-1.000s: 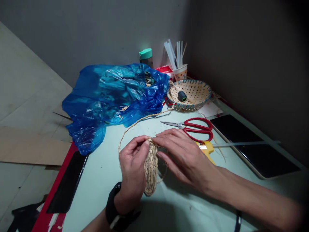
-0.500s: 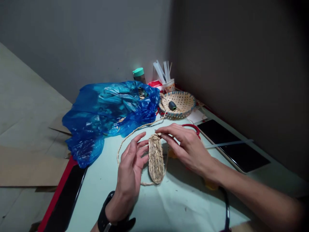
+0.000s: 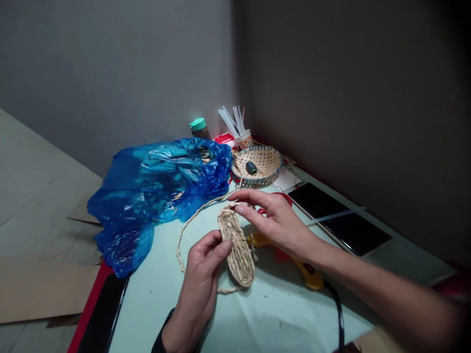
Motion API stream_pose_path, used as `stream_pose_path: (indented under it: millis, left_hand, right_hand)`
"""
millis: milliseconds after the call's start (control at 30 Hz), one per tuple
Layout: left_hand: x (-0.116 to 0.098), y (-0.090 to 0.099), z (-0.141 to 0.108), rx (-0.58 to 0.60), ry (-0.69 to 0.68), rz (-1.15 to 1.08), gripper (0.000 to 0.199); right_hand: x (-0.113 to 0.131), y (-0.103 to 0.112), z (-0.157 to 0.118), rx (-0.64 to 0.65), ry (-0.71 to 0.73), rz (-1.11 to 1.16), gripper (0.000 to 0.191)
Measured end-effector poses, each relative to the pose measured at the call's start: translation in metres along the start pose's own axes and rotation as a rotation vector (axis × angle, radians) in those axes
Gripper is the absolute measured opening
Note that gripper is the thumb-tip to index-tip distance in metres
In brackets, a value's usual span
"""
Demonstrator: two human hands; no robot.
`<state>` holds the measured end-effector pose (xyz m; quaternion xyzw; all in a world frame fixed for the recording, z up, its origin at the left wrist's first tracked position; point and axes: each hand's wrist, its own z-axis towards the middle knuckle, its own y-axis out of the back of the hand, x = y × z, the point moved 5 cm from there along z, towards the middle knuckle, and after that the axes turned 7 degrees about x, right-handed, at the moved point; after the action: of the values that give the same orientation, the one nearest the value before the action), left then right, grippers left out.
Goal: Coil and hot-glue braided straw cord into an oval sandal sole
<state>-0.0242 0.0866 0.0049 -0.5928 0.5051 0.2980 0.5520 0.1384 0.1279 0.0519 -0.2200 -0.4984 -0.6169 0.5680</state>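
Observation:
A long oval piece of coiled straw braid (image 3: 239, 247) is tilted above the table. My left hand (image 3: 202, 272) pinches its left edge between thumb and fingers. At its top end is my right hand (image 3: 274, 220), with thumb and forefinger apart and the thumb tip touching the coil. The other fingers of that hand are partly hidden. A loose length of braided cord (image 3: 187, 220) loops around the left hand toward the basket, and a cord end shows below the coil. Under the right hand lies a yellow-handled tool (image 3: 312, 277) with a black cable, possibly a glue gun.
A blue plastic bag (image 3: 147, 181) spreads at the back left. Behind stand a woven basket (image 3: 270, 162) holding a dark thread spool (image 3: 251, 167), a paper cup (image 3: 244, 138) of white sticks and a green-lidded bottle (image 3: 199, 125). A dark-screened tablet (image 3: 353, 230) lies right, under a pale stick.
My left hand has closed from spread fingers onto the coil's edge, and the coil now leans more. The right hand stays at its top, thumb and forefinger further apart. The view has shifted.

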Motion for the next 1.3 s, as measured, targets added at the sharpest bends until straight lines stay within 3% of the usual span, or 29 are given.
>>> stream_pose_path:
  millis: [133,267,433,533,633,800,967,1200,1300]
  left_hand:
    - [-0.003,-0.001,0.002,0.002,0.009,-0.176,0.014]
    - [-0.007,0.001,0.003,-0.053,-0.022,-0.373,0.014]
    - [-0.007,0.01,0.003,-0.109,-0.043,-0.446,0.028]
    - [-0.006,0.018,0.003,-0.139,-0.021,-0.487,0.037]
    - [-0.007,0.023,0.004,-0.16,-0.012,-0.521,0.043]
    - [-0.013,0.03,0.001,-0.211,-0.055,-0.57,0.036]
    - [-0.017,0.034,-0.001,-0.217,-0.1,-0.591,0.032]
    - [-0.025,0.025,-0.001,-0.078,-0.121,-0.588,0.026]
    - [-0.026,0.026,0.0,-0.06,-0.157,-0.568,0.024]
  right_hand:
    - [0.01,0.008,-0.004,-0.092,0.06,-0.044,0.026]
    - [0.016,0.015,-0.011,-0.214,0.099,-0.064,0.013]
    - [0.019,0.018,-0.01,-0.215,0.139,-0.231,0.015]
    - [0.016,0.022,-0.004,-0.158,0.133,-0.36,0.022]
    - [0.003,0.024,0.002,-0.01,0.117,-0.542,0.037]
    - [-0.051,0.027,-0.007,0.196,0.059,-0.852,0.012]
    - [-0.095,0.025,-0.024,0.317,0.061,-0.958,0.023]
    - [-0.087,0.023,-0.013,0.315,0.028,-0.942,0.017]
    - [-0.075,0.031,-0.008,0.236,-0.008,-0.901,0.02]
